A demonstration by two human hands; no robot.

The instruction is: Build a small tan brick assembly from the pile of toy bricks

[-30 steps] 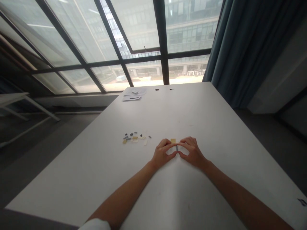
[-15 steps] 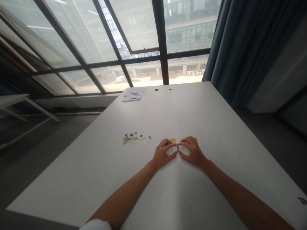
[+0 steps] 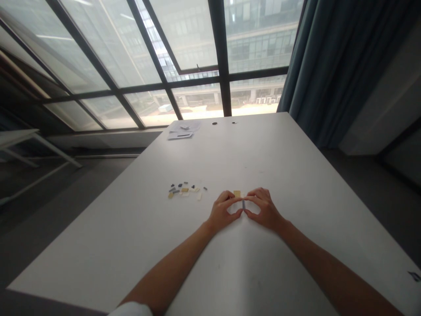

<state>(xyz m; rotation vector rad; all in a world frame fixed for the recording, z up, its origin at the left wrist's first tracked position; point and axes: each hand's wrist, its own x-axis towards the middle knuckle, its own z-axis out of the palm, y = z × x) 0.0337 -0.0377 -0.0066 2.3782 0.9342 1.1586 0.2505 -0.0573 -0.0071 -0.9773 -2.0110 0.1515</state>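
A small narrow grey building brick [image 3: 244,204] is pinched at its two ends between both hands, low over the table. My left hand [image 3: 224,210] grips it from the left with thumb and forefinger. From the right, my right hand [image 3: 263,207] meets it with thumb and forefinger too. Just behind the fingertips lies a flat tan studded piece [image 3: 237,193], partly hidden by my left hand. To the left of my hands is a loose group of small bricks, among them a tan brick [image 3: 185,190] and a grey brick [image 3: 205,188].
The white table [image 3: 131,245] stretches toward the windows. Sheets of paper [image 3: 180,135] lie at its far left corner, and a round dark cable hole [image 3: 215,123] is near the far edge. A blue curtain [image 3: 315,79] hangs at the right. Another white table [image 3: 19,139] stands at the left.
Both hands hold nearly the same pose around the grey brick. My fingertips have shifted very slightly, and the scattered pieces stay where they were.
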